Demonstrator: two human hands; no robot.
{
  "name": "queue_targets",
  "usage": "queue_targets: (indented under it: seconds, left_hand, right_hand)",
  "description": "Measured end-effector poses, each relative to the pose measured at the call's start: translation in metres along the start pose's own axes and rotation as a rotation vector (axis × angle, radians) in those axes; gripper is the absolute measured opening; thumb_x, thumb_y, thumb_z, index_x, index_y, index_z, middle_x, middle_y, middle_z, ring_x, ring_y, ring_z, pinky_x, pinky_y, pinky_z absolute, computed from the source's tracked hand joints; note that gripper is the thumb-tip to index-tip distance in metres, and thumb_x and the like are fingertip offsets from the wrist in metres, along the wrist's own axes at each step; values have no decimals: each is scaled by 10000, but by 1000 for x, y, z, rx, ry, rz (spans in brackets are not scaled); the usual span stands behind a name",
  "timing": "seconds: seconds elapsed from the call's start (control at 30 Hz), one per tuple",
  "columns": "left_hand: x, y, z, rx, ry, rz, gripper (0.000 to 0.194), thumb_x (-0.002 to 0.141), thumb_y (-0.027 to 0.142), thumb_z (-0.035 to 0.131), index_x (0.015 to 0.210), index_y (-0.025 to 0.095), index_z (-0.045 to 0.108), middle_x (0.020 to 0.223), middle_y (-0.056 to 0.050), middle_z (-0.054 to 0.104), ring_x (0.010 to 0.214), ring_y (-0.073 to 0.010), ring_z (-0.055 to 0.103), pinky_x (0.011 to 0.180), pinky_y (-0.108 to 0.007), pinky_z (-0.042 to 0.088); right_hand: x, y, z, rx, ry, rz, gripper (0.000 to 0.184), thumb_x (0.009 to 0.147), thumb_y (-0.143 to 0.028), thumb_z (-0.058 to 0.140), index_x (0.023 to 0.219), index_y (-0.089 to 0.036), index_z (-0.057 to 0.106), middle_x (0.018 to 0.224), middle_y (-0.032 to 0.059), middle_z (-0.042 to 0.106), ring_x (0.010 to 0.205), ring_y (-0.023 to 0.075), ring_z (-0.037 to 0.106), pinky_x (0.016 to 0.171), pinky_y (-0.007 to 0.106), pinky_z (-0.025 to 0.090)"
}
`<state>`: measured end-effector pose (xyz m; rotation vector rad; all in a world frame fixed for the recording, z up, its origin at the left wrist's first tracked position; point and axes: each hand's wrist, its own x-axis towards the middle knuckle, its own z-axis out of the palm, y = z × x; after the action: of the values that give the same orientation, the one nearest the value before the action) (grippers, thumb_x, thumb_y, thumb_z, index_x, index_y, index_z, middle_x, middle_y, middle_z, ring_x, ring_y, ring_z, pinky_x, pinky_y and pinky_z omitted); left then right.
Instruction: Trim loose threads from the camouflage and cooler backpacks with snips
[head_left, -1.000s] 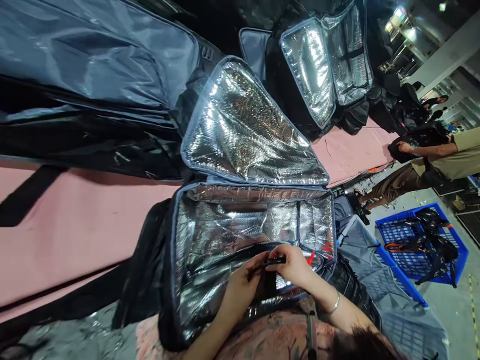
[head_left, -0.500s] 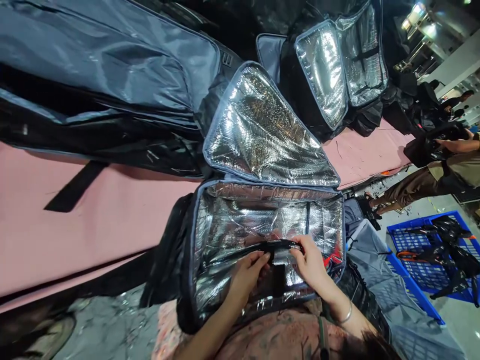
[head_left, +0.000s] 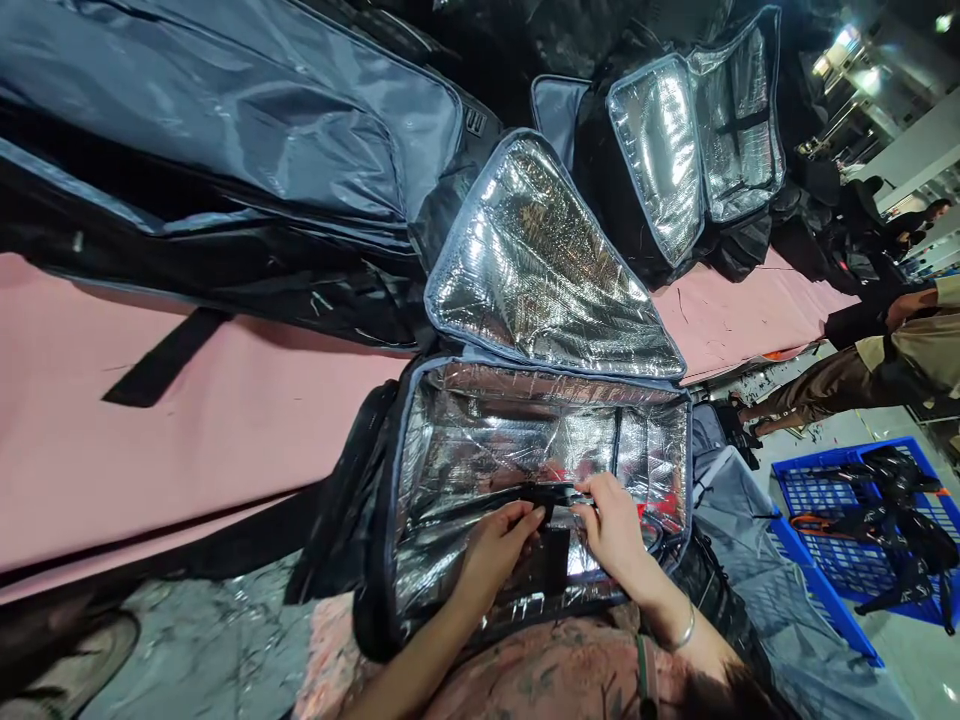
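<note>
Pink tabletop (head_left: 300, 420) is seen left of the foil-lined bag (head_left: 487, 435). Over the bag's opening, a black strip (head_left: 551, 494) is pinched by left hand (head_left: 495, 545) and right hand (head_left: 613, 525); positioning seems in hand, steady pinching called for next.

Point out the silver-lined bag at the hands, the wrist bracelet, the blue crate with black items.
Silver-lined bag (head_left: 491, 432), head view: inner far wall.
Bracelet (head_left: 689, 629), head view: the metal band.
Blue crate (head_left: 808, 490), head view: bare slats near its left end.
</note>
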<state>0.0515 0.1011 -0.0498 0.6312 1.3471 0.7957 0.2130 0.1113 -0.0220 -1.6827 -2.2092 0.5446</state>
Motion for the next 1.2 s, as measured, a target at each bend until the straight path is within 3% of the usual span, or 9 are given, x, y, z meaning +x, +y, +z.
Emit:
queue_targets:
  seconds: [0.4, 0.6, 0.83, 0.97, 1.1, 1.2]
  left_hand:
    - [2, -2, 0, 48, -17, 33, 370, 570, 548, 586, 603, 182, 546, 490, 50, 502, 471, -114, 450, 473, -219, 313]
    - [5, -4, -1, 61, -22, 55, 347, 592, 527, 581, 543, 187, 531, 469, 44, 495, 464, -110, 434, 489, -222, 316]
    - [5, -7, -1, 15, 3, 41, 352, 581, 530, 609, 556, 185, 547, 472, 44, 504, 458, -111, 448, 475, -221, 335]
    - [4, -6, -1, -31, 16, 24, 372, 561, 551, 625, 606, 188, 562, 497, 38, 546, 480, -130, 513, 487, -233, 395]
    - [6, -7, -5, -56, 46, -3, 450, 560, 603, 603, 729, 186, 617, 653, -18, 667, 609, -186, 623, 560, -281, 489]
    - [11, -11, -11, -55, 51, -11, 561, 645, 667, 467, 851, 183, 662, 871, -64, 711, 806, -233, 659, 704, -334, 525]
  right_hand:
    - [-2, 2, 2, -33, 29, -27, 123, 862, -170, 471, 919, -179, 579, 868, 56, 570, 830, 204, 505, 732, 315, 386]
    - [-2, 7, 7, 255, 68, 118, 111, 834, -161, 469, 851, -184, 577, 821, 31, 589, 784, 173, 536, 721, 279, 404]
    - [1, 7, 8, 296, 42, 118, 128, 788, -153, 492, 858, -196, 590, 821, 23, 574, 780, 169, 528, 714, 271, 392]
    - [3, 5, 11, 495, 42, 220, 102, 774, -179, 495, 819, -195, 584, 783, 16, 560, 754, 166, 510, 700, 275, 373]
    - [6, 9, 7, 660, 46, 258, 180, 840, -299, 421, 836, -191, 564, 674, -16, 518, 584, 122, 460, 566, 232, 364]
    - [3, 9, 6, 680, -88, 184, 185, 753, -318, 576, 898, -204, 599, 717, -27, 546, 600, 110, 465, 558, 215, 353]
